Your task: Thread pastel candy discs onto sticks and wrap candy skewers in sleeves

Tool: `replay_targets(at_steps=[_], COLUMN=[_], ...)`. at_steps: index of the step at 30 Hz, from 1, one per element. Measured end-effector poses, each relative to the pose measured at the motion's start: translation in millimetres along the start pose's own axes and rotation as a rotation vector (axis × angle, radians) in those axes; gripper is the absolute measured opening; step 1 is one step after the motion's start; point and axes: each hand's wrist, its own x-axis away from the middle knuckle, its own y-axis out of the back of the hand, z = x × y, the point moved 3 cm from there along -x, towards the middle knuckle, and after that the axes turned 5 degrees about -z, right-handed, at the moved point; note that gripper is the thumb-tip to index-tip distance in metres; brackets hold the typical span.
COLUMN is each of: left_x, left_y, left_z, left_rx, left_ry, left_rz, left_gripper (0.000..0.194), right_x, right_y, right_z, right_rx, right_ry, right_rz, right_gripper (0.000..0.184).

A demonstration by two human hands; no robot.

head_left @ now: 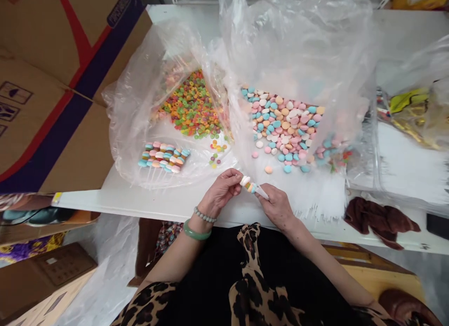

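I see both hands meet at the near edge of the white table (147, 202). The left hand (221, 190) has its fingertips pressed together on the top end of a candy stick (249, 185), where a white piece sits. The right hand (277, 206) pinches the lower part of the same stick between thumb and fingers, so the stick lies slanted between the two hands, just above the table edge. On the stick I can count a few candies in white, orange and blue; how many exactly I cannot tell.

On the left wrist there are a bead bracelet (204, 216) and a green bangle (196, 232).

Behind the hands, a clear bag (298, 45) lies open with a heap of pastel candies (284, 125) in pink, blue, white and orange. Some single candies lie loose near its front, close to the hands. To the left of it, a second bag (129, 111) holds small coloured rings (191, 106), and in front of these rings lie finished sticks (163, 156), side by side in a row.

A cardboard box (52, 83) stands at the left end of the table. At the right, a brown cloth (380, 218) lies on the table edge, well apart from the hands.
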Motion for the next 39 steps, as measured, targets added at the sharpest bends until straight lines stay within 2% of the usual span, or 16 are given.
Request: replay_targets(at_steps=[4,7,9,11,13,15,17,19,21,23,25,28,31,34,37,39], left_x=[-2.0,-4.1,-6.3,-8.1,-8.6,-8.2,-8.4,-11.4,-19.9,-32.9,-44.4,-51.8,-51.4,-50.5,-50.7,-52.3], left_y=[-9.8,-25.7,-37.0,-47.2,-56.3,-64.1,-72.2,-82.8,-91.7,-93.1,-88.2,-77.2,-68.5,-65.5,-65.0,-63.3], left_z=[6.2,14.3,20.7,25.3,26.7,23.8,16.9,11.2,13.2,20.4,27.4,30.8,25.2,19.8,17.8,14.3], left_rx=[0.066,0.051,0.034,-0.010,-0.101,-0.254,-0.511,-0.872,-1.251,-1.530,-1.682,-1.708,-1.622,-1.584,-1.551,-1.434], left_ry=[0.041,0.043,0.050,0.040,-0.002,-0.108,-0.325,-0.598,-0.777,-0.806,-0.772,-0.734,-0.703,-0.671,-0.657,-0.635], left_rz=[0.015,0.059,0.039,-0.003,-0.034,-0.074,-0.117,-0.100,-0.029,0.030,0.054,0.054,-0.014,-0.040,-0.011,-0.021], left_gripper=[0.034,0.037,0.041,0.042,0.037,0.031,0.030,0.023,0.013,0.016,0.014,0.008,0.007,0.010,0.009,0.005], right_x=[7.9,12.8,14.1,14.9,16.9,20.8,25.7,30.4,34.1,36.1,36.7,36.8,37.4,38.6,39.5,40.0], right_y=[6.7,7.6,5.7,4.6,6.8,12.9,21.8,28.9,30.7,28.7,26.2,24.9,25.7,26.5,26.7,26.6], right_z=[-5.3,-10.2,-12.3,-16.7,-26.5,-40.8,-57.5,-73.4,-85.7,-92.7,-95.3,-95.4,-95.8,-96.7,-97.1,-97.3], right_rx=[-0.059,-0.105,-0.142,-0.220,-0.378,-0.575,-0.726,-0.814,-0.866,-0.895,-0.904,-0.914,-0.918,-0.914,-0.925,-0.934], right_ry=[-0.017,-0.098,-0.153,-0.251,-0.424,-0.600,-0.720,-0.784,-0.841,-0.882,-0.908,-0.928,-0.936,-0.933,-0.921,-0.920], right_rz=[-0.010,-0.098,-0.151,-0.183,-0.208,-0.264,-0.383,-0.514,-0.595,-0.620,-0.621,-0.598,-0.575,-0.558,-0.539,-0.534], right_gripper=[0.016,0.017,0.017,0.017,0.016,0.014,0.016,0.021,0.024,0.026,0.027,0.028,0.027,0.025,0.024,0.024])
